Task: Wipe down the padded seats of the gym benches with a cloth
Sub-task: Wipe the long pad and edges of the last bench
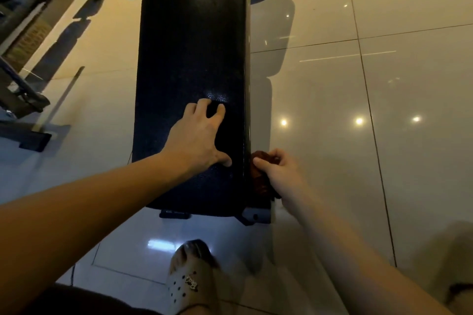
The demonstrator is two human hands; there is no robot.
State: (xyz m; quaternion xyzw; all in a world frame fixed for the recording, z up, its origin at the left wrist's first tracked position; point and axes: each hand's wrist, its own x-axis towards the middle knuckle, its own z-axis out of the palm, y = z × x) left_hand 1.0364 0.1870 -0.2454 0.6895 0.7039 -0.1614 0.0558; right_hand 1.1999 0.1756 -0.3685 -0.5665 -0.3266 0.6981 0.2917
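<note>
Black padded bench seat (192, 59) extended toward 12 o'clock, left hand (197, 135) spread and pressed on it, brown cloth (259, 181) pinched by right hand (279, 169) against its 3 o'clock edge.

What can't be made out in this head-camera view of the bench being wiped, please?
Head view, all items.
- Cloth: mostly hidden by the right hand gripping it and the side of the bench pad.
- Bench pad: far end cut off by the top edge; too dark to tell wiped areas.
- Bench frame: hidden under the pad except one corner bracket.
- Equipment at left: blurred, cut by the frame edge.
</note>
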